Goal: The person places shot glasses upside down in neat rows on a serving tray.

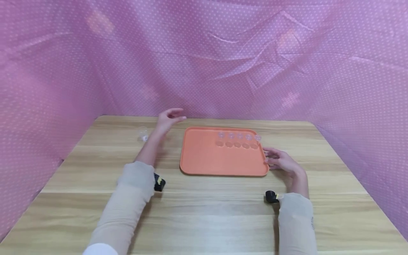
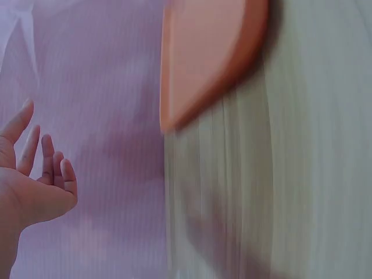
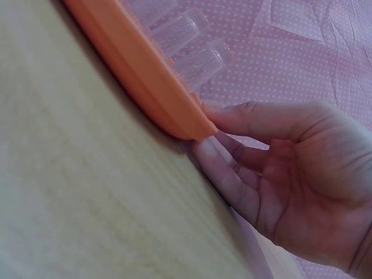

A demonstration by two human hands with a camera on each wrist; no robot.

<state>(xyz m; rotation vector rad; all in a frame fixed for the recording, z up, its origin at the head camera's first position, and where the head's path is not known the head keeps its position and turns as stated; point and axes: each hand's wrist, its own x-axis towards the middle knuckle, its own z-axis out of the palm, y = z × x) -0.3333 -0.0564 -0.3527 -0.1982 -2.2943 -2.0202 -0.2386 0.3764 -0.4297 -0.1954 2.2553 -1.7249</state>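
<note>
An orange tray (image 1: 204, 156) lies on the wooden table. On its far right part stands a row of several clear plastic cups (image 1: 237, 144); two of these cups (image 3: 203, 63) also show in the right wrist view. At the tray's right edge my right hand (image 1: 282, 161) pinches the rim, thumb above and fingers beneath. My left hand (image 1: 169, 118) hovers beyond the tray's far left corner with fingers loosely bent. It holds nothing, and the left wrist view shows the hand (image 2: 38, 189) apart from the tray.
One more clear cup (image 1: 144, 136) stands on the table (image 1: 197, 212), left of my left forearm. A pink dotted cloth (image 1: 204, 71) hangs behind the table and along both sides. Black wrist cameras (image 1: 271, 197) sit by each sleeve.
</note>
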